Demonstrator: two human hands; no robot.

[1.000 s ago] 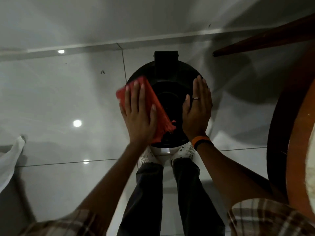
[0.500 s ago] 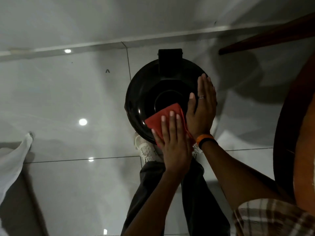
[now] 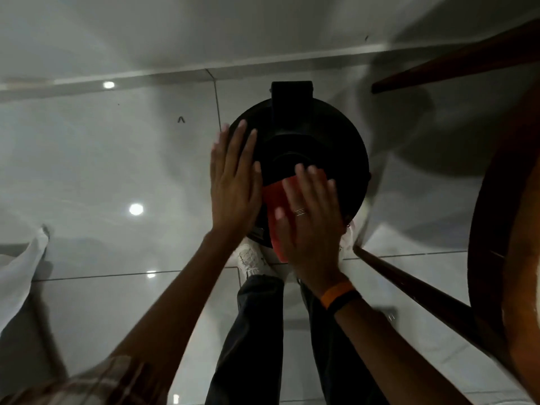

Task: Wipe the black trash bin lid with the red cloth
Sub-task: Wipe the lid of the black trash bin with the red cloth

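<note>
Left hand: flat and spread, fingers extended and holding nothing, palm laid against the left edge of the black trash bin lid. Right hand: also flat with fingers extended, pressed palm-down on the red cloth; whether any finger curls around the fabric cannot be told, as motion blur softens the fingertips. A ring shows on one finger of this hand, and an orange wristband with a dark band just beside it circles the wrist.

The red cloth lies on the near part of the lid, between the two hands, its visible portion showing to the left of the right hand (the remainder is hidden beneath the palm). The lid is round and glossy black, with a raised central ring and a rectangular hinge block at its far edge.

Below the lid stand a white shoe and dark trouser legs. Plaid sleeves appear at the bottom corners. The bin rests on a shiny pale tiled floor. A dark wooden table edge and its slanted leg occupy the right side; a white fabric hangs at the left.
</note>
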